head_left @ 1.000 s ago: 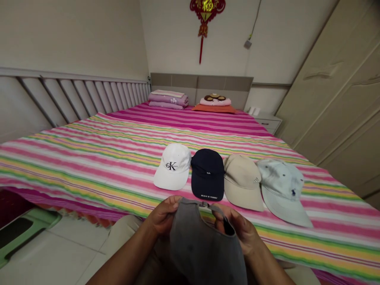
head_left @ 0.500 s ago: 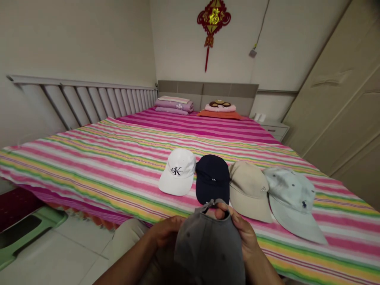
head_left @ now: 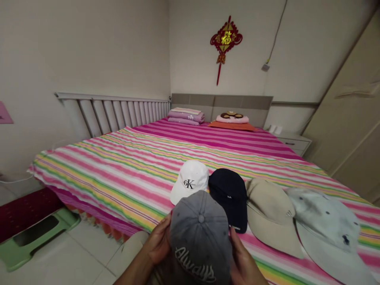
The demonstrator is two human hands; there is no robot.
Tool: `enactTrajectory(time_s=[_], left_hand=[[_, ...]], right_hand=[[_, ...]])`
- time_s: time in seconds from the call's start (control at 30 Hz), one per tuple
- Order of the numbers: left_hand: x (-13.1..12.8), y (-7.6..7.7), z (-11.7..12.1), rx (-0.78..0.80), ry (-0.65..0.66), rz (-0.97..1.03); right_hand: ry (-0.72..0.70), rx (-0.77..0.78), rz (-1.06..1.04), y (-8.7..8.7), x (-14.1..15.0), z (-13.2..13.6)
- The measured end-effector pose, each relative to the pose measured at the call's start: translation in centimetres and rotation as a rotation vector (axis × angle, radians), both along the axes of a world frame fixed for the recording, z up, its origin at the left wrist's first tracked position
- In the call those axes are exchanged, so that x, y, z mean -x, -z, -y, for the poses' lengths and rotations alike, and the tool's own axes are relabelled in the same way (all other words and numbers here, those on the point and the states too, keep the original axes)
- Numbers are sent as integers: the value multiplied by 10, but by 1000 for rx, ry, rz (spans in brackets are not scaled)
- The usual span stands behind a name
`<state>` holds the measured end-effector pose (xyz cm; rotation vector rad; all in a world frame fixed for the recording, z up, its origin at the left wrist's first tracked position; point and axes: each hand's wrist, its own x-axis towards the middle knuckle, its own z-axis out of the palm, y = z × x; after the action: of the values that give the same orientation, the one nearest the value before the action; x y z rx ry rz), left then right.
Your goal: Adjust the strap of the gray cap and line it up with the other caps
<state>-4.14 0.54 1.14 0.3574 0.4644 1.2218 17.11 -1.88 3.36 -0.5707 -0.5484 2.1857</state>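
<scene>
I hold a grey cap (head_left: pixel 197 233) with white "Always" lettering close in front of me, crown up. My left hand (head_left: pixel 158 244) grips its left side and my right hand (head_left: pixel 243 263) grips its right side, fingers closed on the fabric. Just beyond it, a row of caps lies on the striped bed (head_left: pixel 118 170): a white cap (head_left: pixel 190 180) with a black logo, a navy cap (head_left: pixel 230 196), a beige cap (head_left: pixel 271 215) and a pale blue cap (head_left: pixel 328 233).
Folded purple bedding (head_left: pixel 186 116) and a pink pillow (head_left: pixel 232 117) lie at the headboard. A green plastic stool (head_left: pixel 35 237) stands on the tiled floor at left. A wardrobe (head_left: pixel 350 118) fills the right side, with a nightstand (head_left: pixel 292 139) beside the bed.
The grey cap has been turned over, from its open back and strap facing me to its crown and lettering facing me. My view has tilted up and leftward.
</scene>
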Motion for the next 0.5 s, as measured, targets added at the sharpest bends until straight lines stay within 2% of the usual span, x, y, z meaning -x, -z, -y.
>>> enactTrajectory(time_s=[0.1, 0.2, 0.37, 0.43, 0.5], left_hand=[[19, 4, -3, 52, -48, 34], [37, 5, -1, 49, -33, 49], [59, 3, 18, -99, -27, 81], [67, 9, 30, -142, -70, 68], [75, 23, 43, -127, -78, 18]], right_hand=[[51, -93, 0, 5, 14, 3], [118, -137, 26, -3, 27, 0], [226, -81, 54, -17, 50, -17], [251, -69, 16, -19, 59, -24], [278, -57, -7, -20, 67, -29]])
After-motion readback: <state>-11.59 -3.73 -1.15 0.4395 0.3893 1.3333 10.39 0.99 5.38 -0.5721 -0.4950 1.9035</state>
